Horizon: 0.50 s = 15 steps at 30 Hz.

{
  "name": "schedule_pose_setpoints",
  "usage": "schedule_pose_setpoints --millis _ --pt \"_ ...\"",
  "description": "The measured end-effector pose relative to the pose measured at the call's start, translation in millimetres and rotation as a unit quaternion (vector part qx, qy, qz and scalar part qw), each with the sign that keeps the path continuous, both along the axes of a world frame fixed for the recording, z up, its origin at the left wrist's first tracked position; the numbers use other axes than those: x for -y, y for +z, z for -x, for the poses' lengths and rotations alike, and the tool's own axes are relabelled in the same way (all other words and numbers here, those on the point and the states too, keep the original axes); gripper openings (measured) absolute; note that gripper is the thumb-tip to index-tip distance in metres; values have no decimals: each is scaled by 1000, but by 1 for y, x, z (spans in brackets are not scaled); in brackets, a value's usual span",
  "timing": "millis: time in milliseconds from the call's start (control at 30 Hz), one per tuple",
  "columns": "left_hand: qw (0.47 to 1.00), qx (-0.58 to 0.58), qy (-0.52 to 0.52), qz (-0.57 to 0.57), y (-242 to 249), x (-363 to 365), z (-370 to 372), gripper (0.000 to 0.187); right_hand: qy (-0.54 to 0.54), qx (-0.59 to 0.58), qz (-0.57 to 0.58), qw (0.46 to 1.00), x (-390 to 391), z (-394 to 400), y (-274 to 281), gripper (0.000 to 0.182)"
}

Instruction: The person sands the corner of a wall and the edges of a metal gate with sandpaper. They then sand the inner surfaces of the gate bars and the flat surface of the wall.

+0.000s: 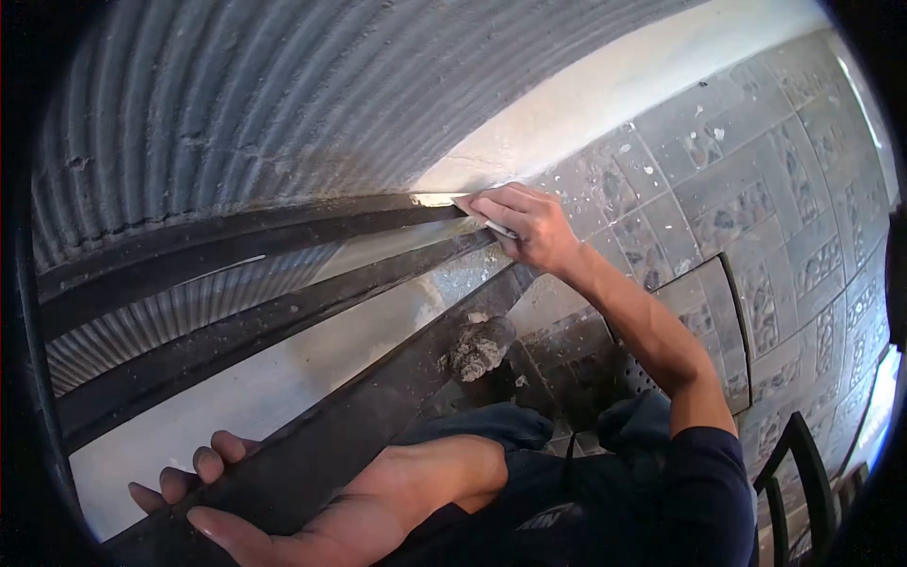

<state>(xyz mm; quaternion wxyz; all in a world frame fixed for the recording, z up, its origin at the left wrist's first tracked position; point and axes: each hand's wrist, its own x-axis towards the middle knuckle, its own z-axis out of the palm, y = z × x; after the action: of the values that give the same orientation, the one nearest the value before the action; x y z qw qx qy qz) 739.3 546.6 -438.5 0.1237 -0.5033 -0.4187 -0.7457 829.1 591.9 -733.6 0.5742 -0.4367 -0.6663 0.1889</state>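
Note:
My left hand [350, 510] is wrapped around a broad dark bar [368, 416] at lower left, thumb in front and fingertips showing over the far edge. Farther ahead, my right hand [529, 225] pinches a thin, pale folded piece [501, 229], too small to name for sure. Its fingertips are right at the far end of a dark upper rail [378, 222], beside a bright strip at the wall. A second dark rail [283, 310] runs just below, passing under the right hand. A crumbly grey lump [477, 352] overlaps the broad bar near its middle.
Ribbed grey wall [283, 104] rises behind the rails, with a smooth white section [605, 94] farther right. The patterned tile floor [737, 217] is speckled with white spots. A dark chair frame [798, 472] stands at lower right. My legs are close below the broad bar.

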Motion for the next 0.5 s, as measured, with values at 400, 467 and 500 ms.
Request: schedule_pose_setpoints --millis 400,467,500 --pt "990 -127 63 -6 -2 2 -7 41 -3 -8 3 1000 -2 2 36 38" --pt "999 31 -5 9 4 3 -10 41 -39 -18 3 999 -3 5 36 38" --pt "999 31 -7 4 4 0 -13 41 -46 -8 7 999 0 3 57 38"
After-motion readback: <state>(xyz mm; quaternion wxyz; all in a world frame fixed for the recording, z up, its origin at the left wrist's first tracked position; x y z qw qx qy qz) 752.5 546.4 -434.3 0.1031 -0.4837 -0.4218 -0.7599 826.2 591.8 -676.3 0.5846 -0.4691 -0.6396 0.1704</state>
